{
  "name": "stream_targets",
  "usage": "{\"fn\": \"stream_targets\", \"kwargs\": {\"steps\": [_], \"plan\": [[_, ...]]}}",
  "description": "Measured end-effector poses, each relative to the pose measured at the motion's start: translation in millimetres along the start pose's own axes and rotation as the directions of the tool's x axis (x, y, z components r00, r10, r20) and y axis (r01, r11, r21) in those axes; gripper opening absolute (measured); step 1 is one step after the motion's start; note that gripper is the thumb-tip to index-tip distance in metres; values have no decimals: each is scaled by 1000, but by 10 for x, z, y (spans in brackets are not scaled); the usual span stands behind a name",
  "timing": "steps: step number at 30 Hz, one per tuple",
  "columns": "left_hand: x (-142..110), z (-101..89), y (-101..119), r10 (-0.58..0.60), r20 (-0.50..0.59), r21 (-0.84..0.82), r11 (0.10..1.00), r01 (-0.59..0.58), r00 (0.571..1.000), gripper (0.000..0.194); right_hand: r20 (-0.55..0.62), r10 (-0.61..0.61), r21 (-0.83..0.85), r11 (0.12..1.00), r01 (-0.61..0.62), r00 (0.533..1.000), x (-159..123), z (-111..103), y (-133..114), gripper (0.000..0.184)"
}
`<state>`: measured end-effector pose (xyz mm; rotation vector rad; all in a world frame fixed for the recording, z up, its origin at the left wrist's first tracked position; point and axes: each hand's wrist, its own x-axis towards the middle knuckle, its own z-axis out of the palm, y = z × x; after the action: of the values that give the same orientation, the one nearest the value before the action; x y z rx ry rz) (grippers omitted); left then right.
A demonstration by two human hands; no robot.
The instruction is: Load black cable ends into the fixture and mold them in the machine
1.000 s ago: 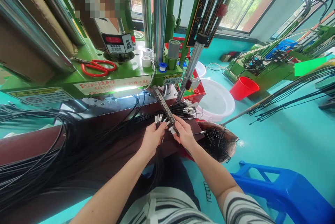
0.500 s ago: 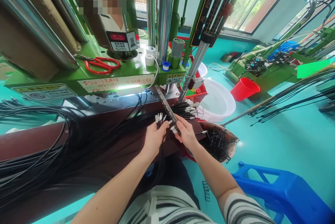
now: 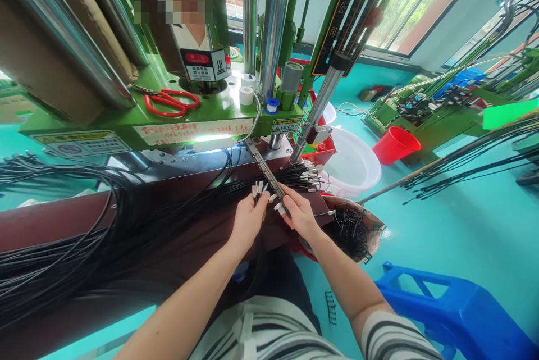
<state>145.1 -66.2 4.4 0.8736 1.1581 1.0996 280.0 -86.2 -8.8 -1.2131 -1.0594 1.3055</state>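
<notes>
Left hand (image 3: 249, 217) clamps one cable bunch (image 3: 257, 188), right hand (image 3: 300, 213) clamps the near end of one bar (image 3: 263, 167); one pair of scissors (image 3: 162, 94) lies far left

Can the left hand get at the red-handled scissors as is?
Probably not without letting go: the left hand grips several cables. The way itself looks free; nothing covers the scissors on the green machine.

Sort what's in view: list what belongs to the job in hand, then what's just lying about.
Belongs, judging by the grasp:
metal bar, in the right hand
pale-ended cables, in the left hand
probably the cable bundle on the brown bench

Apparently just lying about:
red-handled scissors, on the green machine
red bucket
blue stool
</notes>
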Motion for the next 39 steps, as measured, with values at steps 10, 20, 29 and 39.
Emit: {"fn": "stream_targets", "kwargs": {"steps": [10,20,29,39], "plan": [[-15,-81,79,-13,3,-38,999,13,1000,28,-42,54,88,995,-50,998,21,5,-60,46],[-70,-2,214,389,227,486,749,-450,893,8,-20,36,74,997,-34,999,7,23,-16,47],[8,-167,264,-122,148,152,983,100,981,27,6,52,145,988,-52,999,22,-36,-34,43],[35,-123,165,-70,131,103,993,56,989,29,67,31,95,995,-37,997,23,-45,-49,44]]}}
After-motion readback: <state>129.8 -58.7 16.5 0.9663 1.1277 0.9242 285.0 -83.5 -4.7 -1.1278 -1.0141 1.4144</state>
